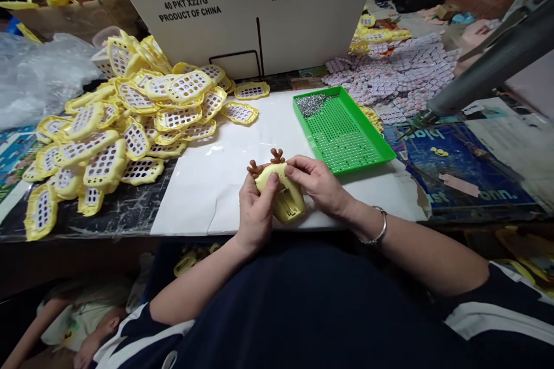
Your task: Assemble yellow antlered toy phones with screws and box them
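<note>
Between my hands, above the front edge of the white work sheet [186, 202], is a pale yellow plastic toy housing [291, 206] with two brown antlers [277, 155] on top. An open compartment with small metal parts shows at its lower end. My left hand [255, 207] grips the housing's left side, thumb pressed on its face. My right hand [320, 184] pinches the upper right edge between thumb and fingers; whether a small part is in that pinch is hidden. Just beyond my right hand lies a green perforated tray [346, 132] with small silvery screws [309, 105] in one corner.
Many yellow shells with perforated white panels [130, 95] are heaped at left. A white carton [259, 0] stands behind. At right are a pile of small pale pieces [389, 78] and a hanging grey screwdriver [467, 81]. Another person [82, 317] is at lower left.
</note>
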`<state>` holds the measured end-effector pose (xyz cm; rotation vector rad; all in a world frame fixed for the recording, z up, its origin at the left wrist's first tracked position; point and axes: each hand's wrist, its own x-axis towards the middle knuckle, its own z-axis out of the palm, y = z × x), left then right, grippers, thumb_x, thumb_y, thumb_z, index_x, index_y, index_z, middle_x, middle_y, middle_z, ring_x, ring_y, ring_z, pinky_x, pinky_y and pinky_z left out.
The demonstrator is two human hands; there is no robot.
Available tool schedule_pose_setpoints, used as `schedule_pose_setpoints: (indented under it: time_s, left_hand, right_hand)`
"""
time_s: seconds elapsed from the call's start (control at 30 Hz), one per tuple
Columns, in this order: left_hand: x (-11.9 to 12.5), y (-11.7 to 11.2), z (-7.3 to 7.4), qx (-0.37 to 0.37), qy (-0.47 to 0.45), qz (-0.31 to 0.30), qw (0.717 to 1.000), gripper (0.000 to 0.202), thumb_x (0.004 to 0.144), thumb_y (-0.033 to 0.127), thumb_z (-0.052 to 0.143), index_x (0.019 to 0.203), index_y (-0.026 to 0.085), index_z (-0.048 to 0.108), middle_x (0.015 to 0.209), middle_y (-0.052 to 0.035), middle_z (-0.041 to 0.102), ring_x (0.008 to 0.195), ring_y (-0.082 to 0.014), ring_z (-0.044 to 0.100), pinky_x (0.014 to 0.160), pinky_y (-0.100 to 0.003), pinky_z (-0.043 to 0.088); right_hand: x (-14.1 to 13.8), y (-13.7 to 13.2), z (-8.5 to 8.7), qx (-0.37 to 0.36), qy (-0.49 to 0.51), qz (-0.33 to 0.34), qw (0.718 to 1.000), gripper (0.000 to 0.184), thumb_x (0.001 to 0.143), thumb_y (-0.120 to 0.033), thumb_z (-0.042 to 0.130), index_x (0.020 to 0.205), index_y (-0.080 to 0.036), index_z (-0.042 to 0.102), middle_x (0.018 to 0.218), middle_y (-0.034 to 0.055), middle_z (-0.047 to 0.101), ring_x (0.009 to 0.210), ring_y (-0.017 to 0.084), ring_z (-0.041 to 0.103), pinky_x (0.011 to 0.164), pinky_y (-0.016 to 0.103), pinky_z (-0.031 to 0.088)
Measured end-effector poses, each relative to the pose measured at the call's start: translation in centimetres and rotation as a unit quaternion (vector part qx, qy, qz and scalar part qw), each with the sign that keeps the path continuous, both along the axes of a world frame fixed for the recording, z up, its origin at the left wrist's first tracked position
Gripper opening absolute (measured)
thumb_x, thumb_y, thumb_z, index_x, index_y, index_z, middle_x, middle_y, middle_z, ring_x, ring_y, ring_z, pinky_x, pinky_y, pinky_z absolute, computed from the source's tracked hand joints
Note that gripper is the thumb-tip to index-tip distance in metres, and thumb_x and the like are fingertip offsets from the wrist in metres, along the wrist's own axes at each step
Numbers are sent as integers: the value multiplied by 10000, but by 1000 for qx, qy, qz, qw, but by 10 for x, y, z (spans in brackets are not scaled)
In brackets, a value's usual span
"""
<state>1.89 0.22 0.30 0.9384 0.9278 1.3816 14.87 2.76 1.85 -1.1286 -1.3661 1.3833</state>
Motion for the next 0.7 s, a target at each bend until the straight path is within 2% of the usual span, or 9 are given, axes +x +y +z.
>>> schedule_pose_setpoints:
  time_s: [0.17,0.27,0.33,0.37,0.43,0.5,0.53,0.6,0.7]
  left_hand:
    - [-1,0,-1,-16,6,-26,1000,304,798,356,668,1036,213,544,1008,-15,646,903,-147,614,801,-253,489]
    - [-5,-2,1,-17,71,-43,996,282,823,379,620,1021,193,546,924,-12,621,829,-137,580,756,-245,475]
    - [-9,-2,4,-7,125,-49,991,269,842,387,579,999,169,555,880,-19,607,800,-139,555,742,-248,460]
    - [-11,-2,5,-1,143,-48,988,267,845,383,566,998,165,551,871,-21,603,791,-141,546,736,-251,453]
    - [-15,-2,8,5,168,-49,985,264,852,370,544,1015,162,536,872,-26,598,789,-147,534,731,-257,441]
    - [-17,-3,9,13,187,-63,980,250,864,357,514,1023,164,522,885,-32,599,790,-152,528,724,-265,431]
    - [-18,-4,10,21,196,-74,978,239,868,349,504,1019,164,518,890,-34,598,789,-154,525,718,-267,427]
    - [-19,-5,11,46,216,-100,970,211,871,333,489,994,162,513,881,-31,590,771,-152,515,703,-267,418]
    - [-19,-6,12,84,246,-138,956,194,870,300,475,994,153,500,887,-33,577,769,-149,506,708,-267,413]
  right_hand:
    - [0,1,-10,-77,98,-33,992,393,669,-536,713,751,-174,584,681,-37,564,626,80,492,612,211,423]
    - [-1,1,-18,-111,148,-43,982,391,669,-541,712,793,-194,580,735,-18,614,687,107,558,691,245,480]
    - [-1,0,-22,-102,130,-47,985,381,702,-524,692,889,-208,588,868,16,649,800,141,601,773,294,504]
    - [-1,-1,-22,-66,108,-70,990,389,718,-510,683,955,-218,583,954,32,648,877,158,608,823,320,504]
    - [1,-2,-18,73,35,-152,985,443,741,-464,682,1095,-235,547,1138,64,599,1066,190,569,952,373,462]
    - [4,-3,-8,229,-83,-203,948,501,753,-417,689,1185,-230,517,1254,92,538,1208,220,484,1057,417,374]
    - [6,-3,-1,283,-148,-192,928,498,762,-404,685,1197,-220,525,1270,102,532,1244,237,452,1083,435,337]
    - [11,0,13,317,-259,-98,907,388,789,-396,659,1120,-205,595,1189,102,589,1200,259,480,1066,460,329]
    - [16,7,31,252,-312,69,914,202,808,-366,632,899,-188,664,932,61,633,918,208,580,876,385,440]
